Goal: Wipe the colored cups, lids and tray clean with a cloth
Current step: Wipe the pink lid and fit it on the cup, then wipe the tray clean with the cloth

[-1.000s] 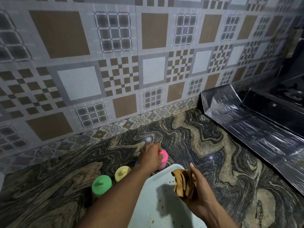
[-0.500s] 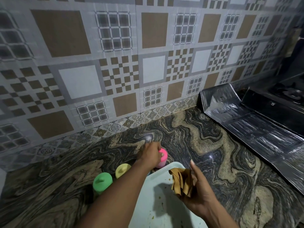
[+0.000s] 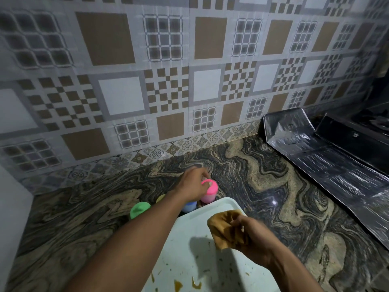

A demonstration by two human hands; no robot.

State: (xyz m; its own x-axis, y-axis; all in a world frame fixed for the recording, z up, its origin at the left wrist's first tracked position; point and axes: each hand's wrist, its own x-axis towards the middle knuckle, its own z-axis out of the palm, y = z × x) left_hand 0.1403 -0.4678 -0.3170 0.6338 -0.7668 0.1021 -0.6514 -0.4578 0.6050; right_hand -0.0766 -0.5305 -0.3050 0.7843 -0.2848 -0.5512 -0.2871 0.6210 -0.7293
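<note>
Grasping the pink plastic cup with my left hand, I clench the brown cloth in my right hand over the stained white tray.

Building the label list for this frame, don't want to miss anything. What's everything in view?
pink cup: 1, pink, lidded, on the countertop just past the tray's far edge
blue cup: 1, blue, left of the pink cup, partly hidden by the arm
yellow cup: 1, yellow, mostly hidden behind the arm
green cup: 1, green, leftmost
tray: 1, white with brown smears, near centre
cloth: 1, brown, bunched, above the tray
countertop: 1, dark and tan swirled stone
wall: 1, grey and brown patterned tiles, behind
shiny sheet: 1, dark, right side
left hand: 1, grips the pink cup's top
right hand: 1, grips the cloth
</note>
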